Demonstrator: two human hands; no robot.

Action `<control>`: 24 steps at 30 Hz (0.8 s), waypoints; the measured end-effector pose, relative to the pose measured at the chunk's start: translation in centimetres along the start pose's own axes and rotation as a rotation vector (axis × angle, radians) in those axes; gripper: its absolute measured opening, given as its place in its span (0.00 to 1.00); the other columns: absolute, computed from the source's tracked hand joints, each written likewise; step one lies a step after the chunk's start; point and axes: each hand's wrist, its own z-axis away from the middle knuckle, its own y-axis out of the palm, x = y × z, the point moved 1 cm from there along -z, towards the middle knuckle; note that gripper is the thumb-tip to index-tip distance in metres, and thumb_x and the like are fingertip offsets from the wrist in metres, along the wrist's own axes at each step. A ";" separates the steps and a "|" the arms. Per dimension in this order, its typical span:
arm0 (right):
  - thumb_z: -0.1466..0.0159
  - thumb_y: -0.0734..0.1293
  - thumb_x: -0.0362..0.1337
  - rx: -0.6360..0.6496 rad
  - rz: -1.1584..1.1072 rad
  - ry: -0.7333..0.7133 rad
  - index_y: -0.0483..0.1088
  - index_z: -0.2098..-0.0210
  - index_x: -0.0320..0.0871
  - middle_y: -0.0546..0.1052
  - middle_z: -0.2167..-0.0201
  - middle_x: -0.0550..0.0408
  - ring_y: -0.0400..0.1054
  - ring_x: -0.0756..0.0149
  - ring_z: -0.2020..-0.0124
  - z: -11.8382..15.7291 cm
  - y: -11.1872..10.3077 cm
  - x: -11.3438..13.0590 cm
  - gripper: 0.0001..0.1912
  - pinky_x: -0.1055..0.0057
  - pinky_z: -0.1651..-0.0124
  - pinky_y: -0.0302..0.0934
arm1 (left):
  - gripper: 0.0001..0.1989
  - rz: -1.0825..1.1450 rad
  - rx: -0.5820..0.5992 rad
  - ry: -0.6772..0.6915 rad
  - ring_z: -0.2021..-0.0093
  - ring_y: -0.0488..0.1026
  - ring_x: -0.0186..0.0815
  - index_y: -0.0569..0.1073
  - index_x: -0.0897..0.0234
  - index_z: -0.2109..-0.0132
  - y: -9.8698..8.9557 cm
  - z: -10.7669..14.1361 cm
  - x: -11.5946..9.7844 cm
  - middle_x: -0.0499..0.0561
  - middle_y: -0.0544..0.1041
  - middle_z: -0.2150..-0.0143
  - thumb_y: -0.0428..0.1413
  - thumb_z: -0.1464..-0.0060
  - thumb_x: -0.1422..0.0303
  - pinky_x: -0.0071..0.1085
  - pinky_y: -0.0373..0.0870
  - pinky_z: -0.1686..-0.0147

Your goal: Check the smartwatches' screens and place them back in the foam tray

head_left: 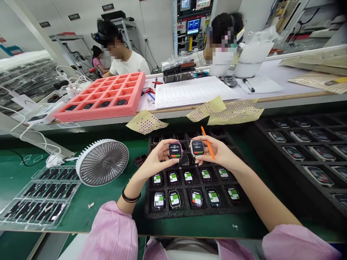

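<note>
My left hand (161,155) is closed around a smartwatch case (175,150) with a purplish rim, its lit screen facing me. Beside it, my right hand (214,150) grips a second, silver smartwatch case (197,147) between thumb and fingers, and an orange pen-like stick (207,142) is tucked in the same hand. Both screens show small text with a red and green strip along the bottom. Below the hands lies a black foam tray (173,213) whose pockets hold several strapless watch cases, many with green and white screens. My hands partly hide its back rows.
A round white fan (104,162) stands to the left, near clear plastic trays (40,196) of dark parts. Another foam tray (295,173) of watches sits at right. On the shelf are a pink foam tray (103,94) and paper sheets (189,92). Two people sit beyond it.
</note>
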 end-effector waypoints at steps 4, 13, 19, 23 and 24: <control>0.48 0.75 0.37 -0.017 0.050 -0.027 0.65 0.50 0.46 0.75 0.67 0.57 0.74 0.65 0.72 -0.9 0.1 -1.7 0.28 0.66 0.71 0.73 | 0.21 -0.044 -0.061 -0.005 0.62 0.74 0.31 0.66 0.61 0.47 0.2 -1.0 1.8 0.53 0.74 0.54 0.60 0.46 0.65 0.29 0.72 0.59; 0.41 0.71 0.43 0.002 -0.008 -0.041 0.65 0.48 0.46 0.74 0.61 0.52 0.76 0.62 0.68 -1.2 -0.3 -2.5 0.23 0.67 0.72 0.72 | 0.19 -0.067 -0.093 -0.018 0.66 0.73 0.31 0.67 0.62 0.47 0.3 -1.6 2.4 0.54 0.74 0.54 0.56 0.43 0.59 0.21 0.66 0.77; 0.40 0.70 0.42 0.005 -0.010 -0.029 0.66 0.49 0.47 0.74 0.59 0.51 0.76 0.62 0.68 -1.3 -0.5 -2.5 0.22 0.66 0.71 0.72 | 0.19 -0.078 -0.106 -0.003 0.68 0.73 0.30 0.67 0.63 0.48 0.2 -1.7 2.7 0.54 0.74 0.56 0.56 0.43 0.59 0.20 0.61 0.81; 0.40 0.69 0.44 -0.033 -0.014 -0.020 0.68 0.52 0.45 0.75 0.63 0.53 0.75 0.64 0.72 -1.3 -0.4 -2.4 0.19 0.68 0.73 0.70 | 0.18 -0.071 -0.114 -0.013 0.69 0.73 0.30 0.68 0.63 0.50 0.3 -1.7 2.6 0.53 0.74 0.58 0.56 0.43 0.59 0.21 0.61 0.81; 0.40 0.69 0.44 -0.040 -0.009 -0.014 0.68 0.52 0.45 0.75 0.65 0.54 0.75 0.65 0.73 -1.4 -0.3 -2.3 0.18 0.68 0.74 0.69 | 0.18 -0.068 -0.115 -0.018 0.70 0.73 0.30 0.68 0.64 0.50 0.4 -1.7 2.5 0.52 0.74 0.60 0.55 0.43 0.59 0.21 0.61 0.81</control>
